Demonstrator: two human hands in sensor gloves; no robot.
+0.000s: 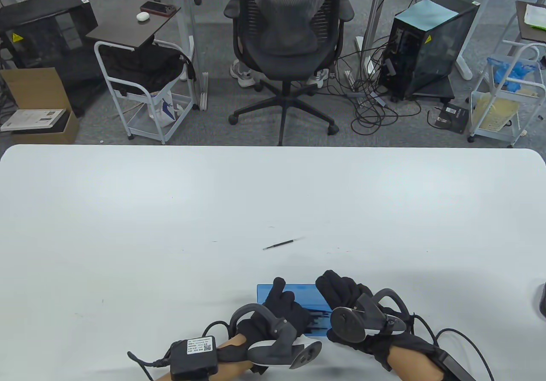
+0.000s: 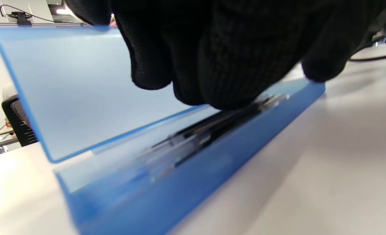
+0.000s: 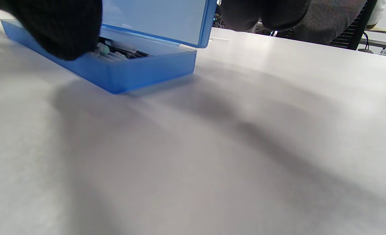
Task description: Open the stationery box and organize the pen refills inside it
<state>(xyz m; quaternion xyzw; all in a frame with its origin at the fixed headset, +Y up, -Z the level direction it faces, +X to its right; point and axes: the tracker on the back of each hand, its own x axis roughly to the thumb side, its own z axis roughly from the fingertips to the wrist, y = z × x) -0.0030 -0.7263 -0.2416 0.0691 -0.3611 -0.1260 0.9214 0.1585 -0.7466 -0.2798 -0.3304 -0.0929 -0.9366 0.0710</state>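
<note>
Hands are both down at the bottom middle of the table view, crowded over the blue stationery box (image 1: pixel 298 295). Going left to right: the left hand (image 1: pixel 279 313) sits at the box's left end, tracker on its back, one finger poking up toward the lid's left corner. In the left wrist view its fingers (image 2: pixel 222 65) hang down bunched together, tips touching the pen refills (image 2: pixel 212 125) inside the tray, but I can't tell if they're actually pinching one or just resting there. The lid (image 2: pixel 75 88) stands tilted up behind the tray, so the box is open.

The right hand (image 1: pixel 347 298) covers the box's right end, fingers draped over the lid edge. From the right wrist view a dark fingertip (image 3: pixel 59 29) dips into the tray by the refill ends; whether it grips anything is too hidden to say.

One loose refill (image 1: pixel 279 243) lies on the white table (image 1: pixel 128 227), above the box and well apart from it, slightly slanted.
</note>
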